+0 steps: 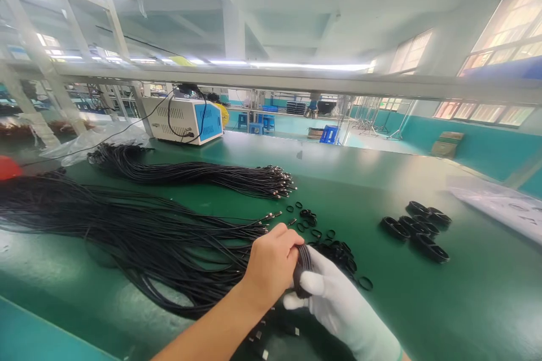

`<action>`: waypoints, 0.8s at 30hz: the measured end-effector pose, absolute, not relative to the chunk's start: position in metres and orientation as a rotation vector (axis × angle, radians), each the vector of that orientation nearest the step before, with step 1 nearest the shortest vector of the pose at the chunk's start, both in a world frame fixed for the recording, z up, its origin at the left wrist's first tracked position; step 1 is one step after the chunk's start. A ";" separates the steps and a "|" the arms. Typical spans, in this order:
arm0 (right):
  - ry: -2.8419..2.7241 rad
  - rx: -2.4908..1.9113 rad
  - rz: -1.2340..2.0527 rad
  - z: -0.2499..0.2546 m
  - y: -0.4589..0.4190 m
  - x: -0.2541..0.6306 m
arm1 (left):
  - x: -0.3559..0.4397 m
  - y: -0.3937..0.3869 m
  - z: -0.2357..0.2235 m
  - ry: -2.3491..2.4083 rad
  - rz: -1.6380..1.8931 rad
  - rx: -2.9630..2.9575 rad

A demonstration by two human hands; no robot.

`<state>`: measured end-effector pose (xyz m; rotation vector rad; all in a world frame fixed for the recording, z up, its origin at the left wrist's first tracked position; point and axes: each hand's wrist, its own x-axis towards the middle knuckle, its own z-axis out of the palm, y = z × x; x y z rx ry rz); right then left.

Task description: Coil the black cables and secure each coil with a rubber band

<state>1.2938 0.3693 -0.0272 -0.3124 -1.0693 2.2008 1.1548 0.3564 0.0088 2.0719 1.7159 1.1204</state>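
A coiled black cable (pixel 303 259) is held between both hands over the front of the green table. My bare left hand (pixel 271 262) grips the coil's left and upper side with bent fingers. My right hand (pixel 332 290), in a white glove, closes round the coil from the right, thumb across its front. Just beyond the hands are a heap of small black bands (pixel 339 254) and several scattered black rings (pixel 315 233). Left of my hands stretches a large bundle of loose black cables (pixel 182 237) with metal plugs. More plug ends (pixel 265 354) show below my wrists.
A second cable bundle (pixel 203 176) lies farther back. Several finished-looking coils (pixel 419 225) sit to the right, near a clear plastic sheet (pixel 503 206). A white and blue machine (pixel 186 119) stands at the back left under a shelf rail (pixel 271 78).
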 end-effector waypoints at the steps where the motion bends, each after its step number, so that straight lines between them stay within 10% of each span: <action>1: -1.005 -0.286 2.237 -0.028 0.370 1.295 | 1.151 0.358 0.014 1.713 1.064 2.036; 11: -0.826 -0.133 2.528 -0.035 0.373 1.294 | 1.110 0.366 0.021 0.951 0.788 1.611; 24: -1.581 -1.306 1.180 -0.027 0.423 1.340 | 1.071 0.349 0.018 1.735 1.085 1.805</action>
